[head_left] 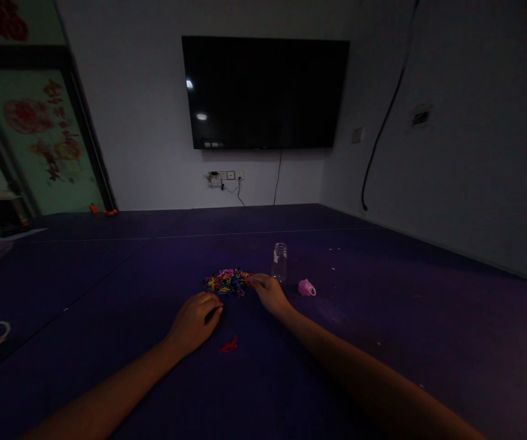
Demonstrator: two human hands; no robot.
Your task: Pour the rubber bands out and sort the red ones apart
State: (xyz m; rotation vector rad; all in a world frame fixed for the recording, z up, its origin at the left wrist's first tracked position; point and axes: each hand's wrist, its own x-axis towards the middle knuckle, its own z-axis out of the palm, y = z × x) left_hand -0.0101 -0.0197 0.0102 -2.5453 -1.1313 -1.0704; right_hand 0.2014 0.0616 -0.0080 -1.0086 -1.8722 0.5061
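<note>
Bands (227, 282) lie heaped beyond the unclenched left hand (196, 319), beside the right hand (270, 294), whose grip is unclear

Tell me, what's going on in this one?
A person has both hands at a pile of what look like small multicoloured bands on a purple surface. The right hand is at the pile's right edge, the left hand by its near edge; whether either grips a band is unclear. A small red bunch lies apart, nearer the person. An uncapped clear bottle stands upright just beyond the right hand, with a pink cap to its right.
</note>
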